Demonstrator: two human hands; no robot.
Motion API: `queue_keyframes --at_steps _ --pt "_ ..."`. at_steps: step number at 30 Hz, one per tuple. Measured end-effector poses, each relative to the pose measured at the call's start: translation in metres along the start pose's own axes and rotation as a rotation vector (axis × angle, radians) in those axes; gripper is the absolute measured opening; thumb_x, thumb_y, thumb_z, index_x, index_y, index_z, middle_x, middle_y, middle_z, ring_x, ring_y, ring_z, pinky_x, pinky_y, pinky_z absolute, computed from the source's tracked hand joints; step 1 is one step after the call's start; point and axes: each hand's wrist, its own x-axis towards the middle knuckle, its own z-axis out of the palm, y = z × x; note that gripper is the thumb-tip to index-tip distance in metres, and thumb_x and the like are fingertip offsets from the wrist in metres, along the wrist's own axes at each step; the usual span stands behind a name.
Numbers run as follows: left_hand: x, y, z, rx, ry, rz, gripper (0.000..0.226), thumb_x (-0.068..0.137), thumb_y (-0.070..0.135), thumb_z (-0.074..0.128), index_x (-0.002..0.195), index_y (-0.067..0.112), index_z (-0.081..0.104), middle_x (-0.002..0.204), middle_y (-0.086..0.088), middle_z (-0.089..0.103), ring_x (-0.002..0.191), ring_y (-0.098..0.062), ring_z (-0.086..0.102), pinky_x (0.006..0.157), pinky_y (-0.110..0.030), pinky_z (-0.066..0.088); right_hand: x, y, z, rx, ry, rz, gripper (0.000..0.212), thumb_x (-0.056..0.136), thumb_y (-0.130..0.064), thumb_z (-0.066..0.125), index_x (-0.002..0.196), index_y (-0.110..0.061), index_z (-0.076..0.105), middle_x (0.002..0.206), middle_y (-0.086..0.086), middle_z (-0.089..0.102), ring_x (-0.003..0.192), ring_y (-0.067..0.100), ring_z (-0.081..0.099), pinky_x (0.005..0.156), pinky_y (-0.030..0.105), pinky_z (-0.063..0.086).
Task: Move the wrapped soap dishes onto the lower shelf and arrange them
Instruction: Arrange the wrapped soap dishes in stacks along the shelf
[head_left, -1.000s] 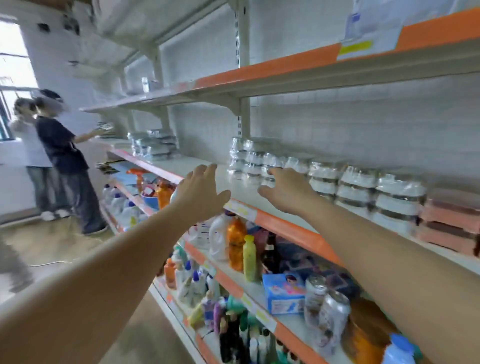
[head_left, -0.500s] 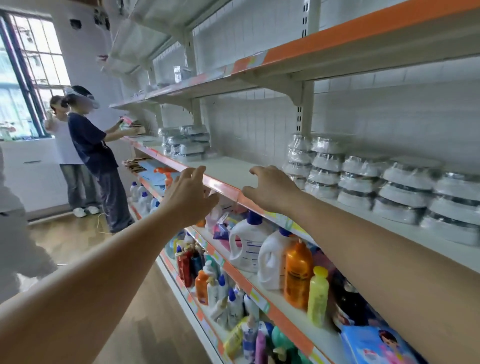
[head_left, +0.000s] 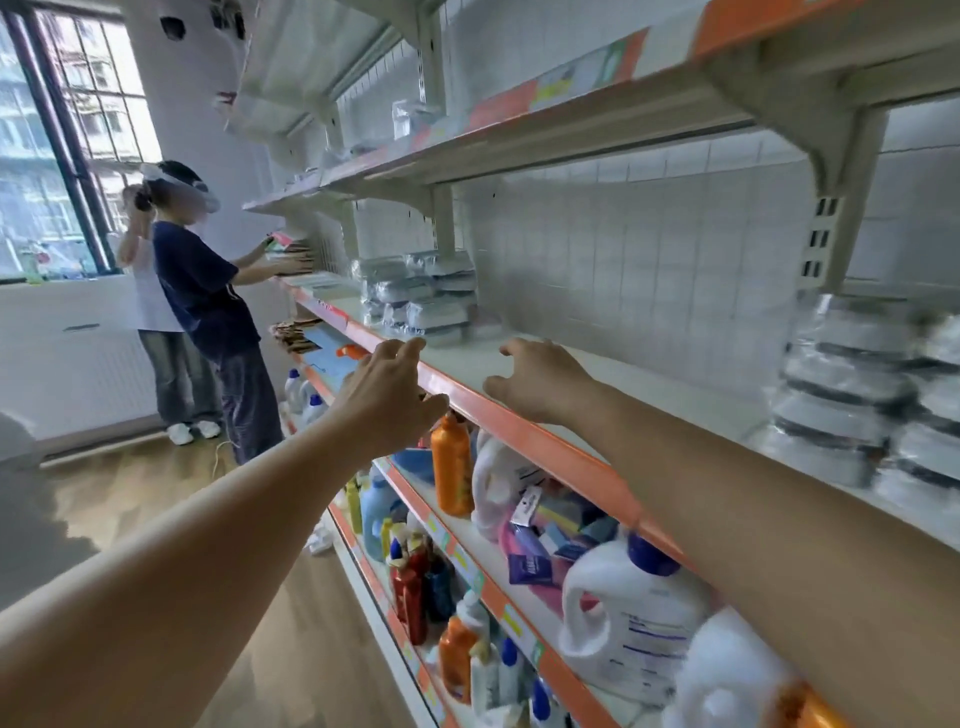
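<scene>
Head view
Left hand (head_left: 387, 397): reaching at the orange shelf edge (head_left: 519, 421), fingers loosely spread, gripping nothing.
Right hand (head_left: 540, 379): hovering over the shelf (head_left: 649, 384), fingers curled loosely, empty.
Wrapped soap dishes (head_left: 421, 296): sitting stacked farther along this shelf, beyond both hands.
Round wrapped stacks (head_left: 857, 395): standing at right, blurred.
Detergent bottles (head_left: 628, 613): crowding the shelves below.
Bystander (head_left: 208, 312): working at far end.
</scene>
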Motion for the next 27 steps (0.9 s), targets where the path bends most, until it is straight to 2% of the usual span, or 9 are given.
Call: queue_keyframes --at_steps 5,11,15,18,22,27 --pt "0.088 -0.084 0.017 0.000 -0.044 0.059 0.073 0.090 0.032 0.056 0.148 0.016 0.016 0.152 -0.008 0.023 0.137 -0.026 0.027 0.108 -0.038 0.029 0.099 -0.031 0.054 0.015 -0.019 0.083 0.062 0.089 -0.037 0.051 0.143 -0.014 0.033 0.148 0.010 0.034 0.132 0.028 0.036 0.105 0.038 0.035" --pt "0.200 -0.159 0.029 -0.002 -0.107 0.093 0.071 0.091 0.031 0.056 0.148 0.015 0.017 0.152 -0.010 0.023 0.136 -0.028 0.028 0.108 -0.040 0.030 0.204 -0.052 0.083 0.001 -0.031 0.157 0.060 0.091 -0.036 0.050 0.143 -0.013 0.032 0.146 0.012 0.037 0.129 0.028 0.040 0.096 0.034 0.037" --pt "0.268 -0.185 0.050 -0.017 -0.140 0.139 0.069 0.092 0.030 0.053 0.148 0.013 0.017 0.151 -0.010 0.023 0.135 -0.028 0.028 0.107 -0.038 0.029 0.271 -0.047 0.094 -0.009 -0.011 0.199 0.047 0.089 -0.037 0.052 0.129 -0.011 0.048 0.134 0.014 0.049 0.118 0.030 0.048 0.085 0.031 0.040" --pt "0.318 -0.205 0.068 -0.020 -0.092 0.150 0.069 0.092 0.030 0.054 0.148 0.013 0.018 0.150 -0.009 0.025 0.133 -0.028 0.032 0.107 -0.039 0.034 0.325 -0.042 0.109 -0.017 0.037 0.195 0.048 0.089 -0.042 0.050 0.124 -0.009 0.051 0.129 0.015 0.052 0.104 0.030 0.053 0.078 0.030 0.042" --pt "0.381 -0.231 0.082 -0.004 -0.068 0.136 0.068 0.092 0.032 0.054 0.147 0.013 0.019 0.149 -0.010 0.027 0.134 -0.029 0.029 0.107 -0.039 0.028 0.398 -0.039 0.133 -0.079 0.038 0.194 0.056 0.091 -0.042 0.047 0.138 -0.012 0.039 0.142 0.018 0.038 0.128 0.033 0.040 0.099 0.035 0.036" --pt "0.452 -0.263 0.081 -0.021 0.017 0.120 0.067 0.092 0.033 0.053 0.147 0.012 0.020 0.151 -0.011 0.024 0.136 -0.030 0.026 0.109 -0.040 0.025 0.467 -0.047 0.158 -0.105 0.018 0.206 0.059 0.091 -0.043 0.047 0.141 -0.013 0.035 0.146 0.017 0.029 0.136 0.034 0.025 0.110 0.045 0.028"
